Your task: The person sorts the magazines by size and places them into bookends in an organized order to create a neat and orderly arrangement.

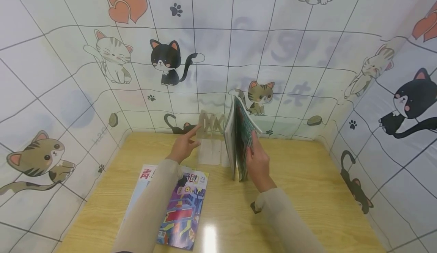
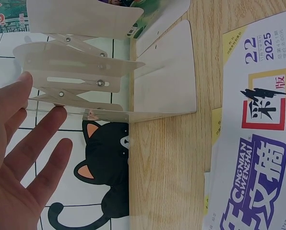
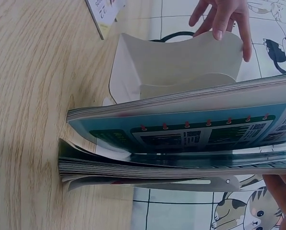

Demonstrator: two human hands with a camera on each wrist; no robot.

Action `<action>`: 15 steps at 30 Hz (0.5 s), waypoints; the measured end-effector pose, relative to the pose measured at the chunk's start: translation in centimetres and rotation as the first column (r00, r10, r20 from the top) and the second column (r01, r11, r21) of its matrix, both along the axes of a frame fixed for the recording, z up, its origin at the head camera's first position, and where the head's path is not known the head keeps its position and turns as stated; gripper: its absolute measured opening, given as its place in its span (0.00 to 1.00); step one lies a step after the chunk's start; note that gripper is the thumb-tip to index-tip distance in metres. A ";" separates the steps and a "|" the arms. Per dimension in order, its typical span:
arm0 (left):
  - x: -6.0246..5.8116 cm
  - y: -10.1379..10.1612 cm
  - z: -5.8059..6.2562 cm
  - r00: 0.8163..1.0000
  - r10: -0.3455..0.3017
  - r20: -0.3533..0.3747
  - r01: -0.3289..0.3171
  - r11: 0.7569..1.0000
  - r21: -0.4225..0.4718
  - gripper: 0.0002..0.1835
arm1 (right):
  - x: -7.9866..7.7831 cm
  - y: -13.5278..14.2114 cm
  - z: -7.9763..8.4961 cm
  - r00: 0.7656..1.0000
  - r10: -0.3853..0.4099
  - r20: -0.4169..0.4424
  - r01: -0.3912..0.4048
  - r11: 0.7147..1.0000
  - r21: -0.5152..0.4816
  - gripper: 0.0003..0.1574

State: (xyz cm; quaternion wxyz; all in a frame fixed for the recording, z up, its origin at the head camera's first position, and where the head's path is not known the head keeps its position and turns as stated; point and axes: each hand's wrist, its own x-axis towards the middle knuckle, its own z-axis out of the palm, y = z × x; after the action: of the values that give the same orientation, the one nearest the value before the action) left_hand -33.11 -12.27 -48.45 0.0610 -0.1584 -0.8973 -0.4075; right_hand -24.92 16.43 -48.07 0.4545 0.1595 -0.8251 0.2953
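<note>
An expandable bookend rack (image 1: 209,152) with pale plates and crossed linkages stands at the back of the table. My left hand (image 1: 184,146) touches the upper edge of its left plate, fingers spread and fairly straight in the left wrist view. Two magazines stand on edge at the rack's right end. The left one (image 1: 230,139) leans slightly away from the right magazine (image 3: 181,168), leaving a narrow gap between them. My right hand (image 1: 260,165) holds the right magazine by its outer side near the front edge. Part of that grip is hidden in the right wrist view.
Several magazines (image 1: 186,211) lie flat and overlapping at the table's left, partly under my left forearm. A small dark object (image 1: 254,207) shows beside the right cuff. Cat-patterned sheeting (image 1: 211,55) encloses the wooden table (image 1: 300,169) at the back and sides.
</note>
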 end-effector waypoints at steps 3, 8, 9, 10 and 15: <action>0.0 0.0 0.0 1.000 0.001 -0.005 -0.001 1.000 0.009 0.39 | -0.3 0.0 0.0 1.000 -0.002 -0.010 0.001 1.000 -0.003 0.43; -0.1 0.0 -0.1 1.000 0.000 -0.010 0.000 1.000 0.013 0.39 | -0.6 -0.1 -0.1 1.000 -0.005 -0.010 0.005 1.000 0.001 0.42; -0.1 -0.1 -0.1 1.000 0.000 -0.010 0.000 1.000 0.013 0.39 | -0.7 -0.2 -0.1 1.000 -0.007 -0.006 0.007 1.000 0.003 0.42; -0.1 -0.1 -0.2 1.000 -0.001 -0.012 0.001 1.000 0.014 0.39 | -0.7 -0.2 -0.1 1.000 -0.008 -0.005 0.008 1.000 0.004 0.42; -0.1 -0.2 -0.2 1.000 -0.001 -0.013 0.001 1.000 0.017 0.40 | -0.8 -0.3 -0.1 1.000 -0.003 -0.007 0.003 1.000 0.010 0.42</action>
State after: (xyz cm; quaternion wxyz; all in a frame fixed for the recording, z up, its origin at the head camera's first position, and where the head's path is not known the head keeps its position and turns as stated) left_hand -33.21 -12.43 -48.66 0.0681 -0.1609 -0.8933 -0.4142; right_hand -25.70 16.13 -48.17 0.4570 0.1615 -0.8252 0.2900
